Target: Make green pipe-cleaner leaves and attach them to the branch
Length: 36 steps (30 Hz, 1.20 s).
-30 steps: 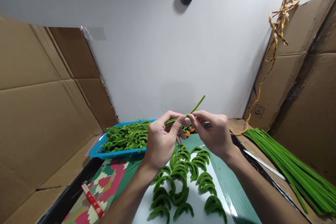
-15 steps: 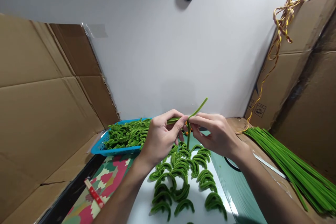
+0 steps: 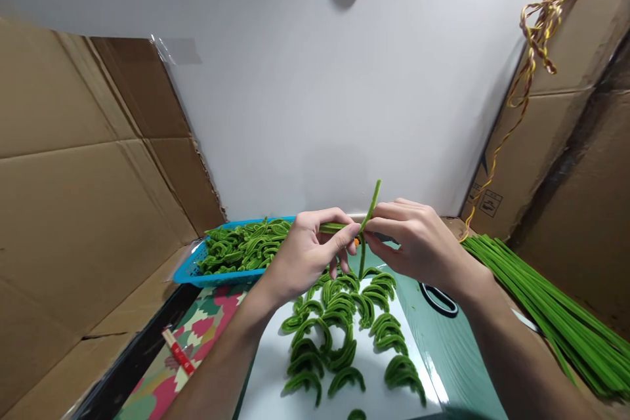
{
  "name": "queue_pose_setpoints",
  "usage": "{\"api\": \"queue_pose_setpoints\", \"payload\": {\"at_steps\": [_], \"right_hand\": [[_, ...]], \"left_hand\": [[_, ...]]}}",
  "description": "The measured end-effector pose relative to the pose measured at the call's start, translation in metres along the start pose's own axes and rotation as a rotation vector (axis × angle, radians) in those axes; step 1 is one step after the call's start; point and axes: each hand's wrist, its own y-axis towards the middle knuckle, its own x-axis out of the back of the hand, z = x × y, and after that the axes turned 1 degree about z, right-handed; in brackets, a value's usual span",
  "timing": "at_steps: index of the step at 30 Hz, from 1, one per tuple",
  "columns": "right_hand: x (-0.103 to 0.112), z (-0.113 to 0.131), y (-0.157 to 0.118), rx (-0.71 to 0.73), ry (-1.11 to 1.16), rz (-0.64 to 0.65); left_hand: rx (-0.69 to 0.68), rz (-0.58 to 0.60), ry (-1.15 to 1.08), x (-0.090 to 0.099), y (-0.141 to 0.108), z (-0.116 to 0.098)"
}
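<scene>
My left hand [image 3: 315, 246] pinches green fuzzy stems [image 3: 335, 227] between thumb and fingers, level in front of the wall. One stem [image 3: 375, 200] crosses them, with one end pointing up and the other hanging down. My right hand [image 3: 416, 236] is closed on the stems at this crossing, its fingertips almost touching my left thumb. Below both hands, several curved green pieces [image 3: 347, 377] lie in clusters on a white board [image 3: 268, 374]. To the left, a blue basket [image 3: 189, 271] is heaped with bent green pieces [image 3: 246, 246].
A bundle of long green stems [image 3: 551, 308] lies at the right. Black scissor handles [image 3: 440, 300] rest beside my right forearm. A red-wrapped stick [image 3: 178, 352] is on the patterned cloth at left. Cardboard panels [image 3: 63, 144] stand at both sides, and twisted wire [image 3: 541, 23] hangs at upper right.
Both hands have shifted slightly right in view. The crossing stem has swung to a more upright angle. More of the scissor handles shows beside my right forearm.
</scene>
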Motion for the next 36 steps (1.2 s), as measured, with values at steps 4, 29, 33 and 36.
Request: {"api": "queue_pose_setpoints", "payload": {"at_steps": [4, 29, 33, 36], "right_hand": [[0.004, 0.003, -0.001, 0.009, -0.015, 0.024], [0.001, 0.012, 0.0, -0.248, 0.019, 0.015], [0.004, 0.012, 0.0, -0.252, 0.085, 0.008], [0.007, 0.012, 0.0, -0.254, 0.101, 0.004]], "left_hand": [[0.005, 0.036, 0.013, -0.001, -0.002, 0.0], [-0.082, -0.107, 0.06, -0.014, 0.001, 0.004], [-0.063, -0.089, 0.061, -0.01, 0.0, 0.003], [-0.024, -0.051, 0.032, -0.007, 0.0, -0.001]]}}
